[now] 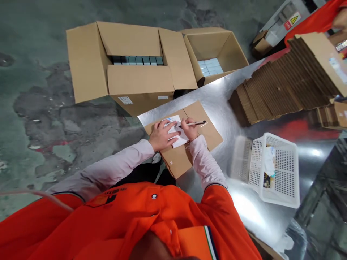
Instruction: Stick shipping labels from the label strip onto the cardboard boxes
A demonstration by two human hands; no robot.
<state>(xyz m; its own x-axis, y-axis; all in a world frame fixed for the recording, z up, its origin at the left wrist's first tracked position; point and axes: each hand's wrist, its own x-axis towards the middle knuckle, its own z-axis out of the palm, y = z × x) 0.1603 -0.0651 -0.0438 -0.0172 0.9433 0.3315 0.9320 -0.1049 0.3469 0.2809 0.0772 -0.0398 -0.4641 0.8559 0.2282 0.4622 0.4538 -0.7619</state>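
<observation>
My right hand (190, 129) is closed around a pen (197, 123), its tip over a white pad of printed slips (176, 122). Fingers spread, my left hand (162, 135) lies flat across the left part of the pad. Beneath the pad is a flat brown cardboard box (208, 131), resting at the near left of the metal table. The writing on the slips is too small to read.
An open carton (141, 81) with small boxes stands beyond the table, beside another open carton (222, 50). Stacked flat cardboard (279, 85) and a white plastic basket (284, 173) occupy the metal table (225, 97). A co-worker's orange sleeve (311, 23) shows at upper right.
</observation>
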